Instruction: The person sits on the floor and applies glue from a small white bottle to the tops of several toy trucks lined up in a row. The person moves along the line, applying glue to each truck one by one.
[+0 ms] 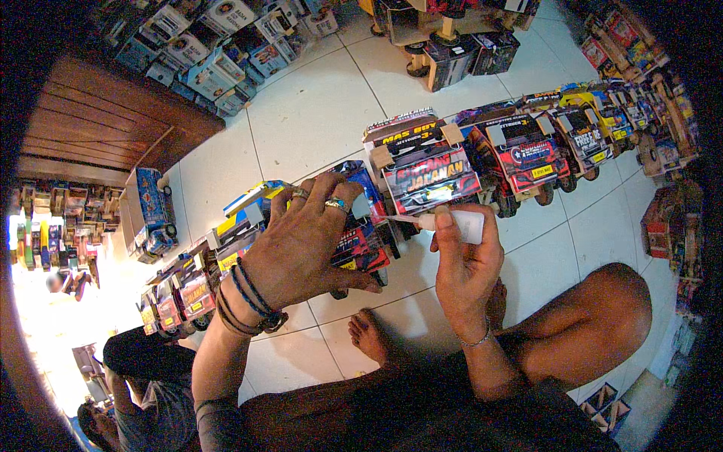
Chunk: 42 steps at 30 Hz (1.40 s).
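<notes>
My left hand (pixel 297 226), with rings and dark bracelets, is clasped over a toy truck (pixel 370 247) printed in blue, red and black. Its fingers cover the truck's top, and the thumb reaches along the near front. In my right hand (pixel 467 275) is a small white squeeze bottle (pixel 468 227) with a thin nozzle, held between thumb and fingers. The nozzle points left, at the right side of the held truck; I cannot tell whether it touches. Just right of that stands a larger-looking toy truck (pixel 429 181) with a black and red front.
More toy trucks (pixel 531 154) line up to the right, others (pixel 184 297) to the left. A blue toy truck (pixel 153 207) stands beside a brown wooden panel (pixel 83 120). Stacked boxes (pixel 218 71) fill the far left. Another person (pixel 154 392) sits at lower left. White tiles (pixel 301 113) cover the floor.
</notes>
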{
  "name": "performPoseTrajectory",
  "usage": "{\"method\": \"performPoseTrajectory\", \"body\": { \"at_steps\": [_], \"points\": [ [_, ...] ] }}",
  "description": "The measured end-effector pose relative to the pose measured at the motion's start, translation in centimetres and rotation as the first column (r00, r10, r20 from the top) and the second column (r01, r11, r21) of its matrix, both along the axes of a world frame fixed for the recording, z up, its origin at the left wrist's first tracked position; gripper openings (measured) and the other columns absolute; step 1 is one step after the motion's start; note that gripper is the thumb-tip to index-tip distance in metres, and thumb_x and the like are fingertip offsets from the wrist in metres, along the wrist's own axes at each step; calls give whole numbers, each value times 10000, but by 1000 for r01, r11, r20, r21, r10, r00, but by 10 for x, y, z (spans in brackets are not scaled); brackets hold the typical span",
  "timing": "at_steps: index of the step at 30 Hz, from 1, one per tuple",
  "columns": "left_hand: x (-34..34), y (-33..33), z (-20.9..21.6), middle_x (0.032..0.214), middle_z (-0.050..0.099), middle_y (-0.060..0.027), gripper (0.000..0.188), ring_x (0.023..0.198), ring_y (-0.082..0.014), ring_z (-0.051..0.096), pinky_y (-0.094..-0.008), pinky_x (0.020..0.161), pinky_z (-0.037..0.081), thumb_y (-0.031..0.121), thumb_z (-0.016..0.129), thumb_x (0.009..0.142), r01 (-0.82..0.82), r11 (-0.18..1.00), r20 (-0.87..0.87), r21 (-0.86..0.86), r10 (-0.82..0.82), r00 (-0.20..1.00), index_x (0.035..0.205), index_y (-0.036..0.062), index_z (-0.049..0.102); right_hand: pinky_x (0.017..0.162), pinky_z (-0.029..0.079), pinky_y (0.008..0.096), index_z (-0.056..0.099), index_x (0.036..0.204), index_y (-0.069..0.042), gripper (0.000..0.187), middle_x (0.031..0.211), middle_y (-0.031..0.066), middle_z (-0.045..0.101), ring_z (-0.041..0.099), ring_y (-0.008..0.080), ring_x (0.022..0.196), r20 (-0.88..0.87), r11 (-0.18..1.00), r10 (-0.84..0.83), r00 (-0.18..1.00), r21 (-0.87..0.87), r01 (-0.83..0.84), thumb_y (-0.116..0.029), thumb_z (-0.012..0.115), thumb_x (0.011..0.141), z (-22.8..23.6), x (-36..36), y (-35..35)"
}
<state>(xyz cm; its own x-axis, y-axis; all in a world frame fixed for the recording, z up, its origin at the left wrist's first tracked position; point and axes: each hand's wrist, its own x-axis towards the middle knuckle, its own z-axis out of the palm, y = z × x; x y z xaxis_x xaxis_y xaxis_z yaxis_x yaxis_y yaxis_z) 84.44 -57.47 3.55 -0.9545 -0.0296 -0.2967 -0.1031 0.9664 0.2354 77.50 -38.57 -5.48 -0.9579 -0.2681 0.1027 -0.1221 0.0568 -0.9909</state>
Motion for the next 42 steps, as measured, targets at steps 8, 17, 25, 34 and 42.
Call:
{"method": "performPoseTrajectory", "body": {
  "at_steps": [8,17,25,34,42],
  "points": [
    [1,0,-3,1415,408,-234,1076,1320,-451,437,-577,1085,333,602,838,634,-4,1000,-30,-2,4,1000,1420,38,368,565,456,246,546,1002,-19,216,754,43,627,549,81,643,-13,1000,-8,1000,-22,8,-220,625,997,4,1,1],
    [2,-3,-4,1410,413,-238,1095,1298,-449,457,-566,1066,353,624,824,641,13,1000,-39,10,-13,999,1430,20,364,569,469,249,552,1002,-19,221,763,47,633,579,90,661,-8,1000,10,1000,-17,-10,-214,653,977,9,4,2],
    [3,-2,-5,1419,409,-254,1119,1301,-461,451,-553,1076,345,639,825,624,14,1000,-57,9,-14,998,1424,-1,374,575,472,253,564,1016,-31,237,774,37,639,584,94,663,-24,999,48,999,-10,-48,-237,670,968,10,7,1],
    [2,-2,-4,1402,416,-249,1114,1274,-460,479,-552,1061,359,637,828,621,21,1000,-53,-6,-21,998,1424,19,366,592,514,279,590,988,-46,201,757,59,688,643,115,656,-19,999,51,999,-15,-52,-188,720,929,13,10,-2],
    [2,-1,-6,1385,429,-237,1092,1263,-452,493,-557,1045,368,634,831,621,18,1000,-51,-26,-19,999,1406,25,378,600,549,305,612,985,-48,180,769,90,721,702,148,685,-68,999,48,996,-6,-49,-159,734,913,16,9,-3]
  ]
}}
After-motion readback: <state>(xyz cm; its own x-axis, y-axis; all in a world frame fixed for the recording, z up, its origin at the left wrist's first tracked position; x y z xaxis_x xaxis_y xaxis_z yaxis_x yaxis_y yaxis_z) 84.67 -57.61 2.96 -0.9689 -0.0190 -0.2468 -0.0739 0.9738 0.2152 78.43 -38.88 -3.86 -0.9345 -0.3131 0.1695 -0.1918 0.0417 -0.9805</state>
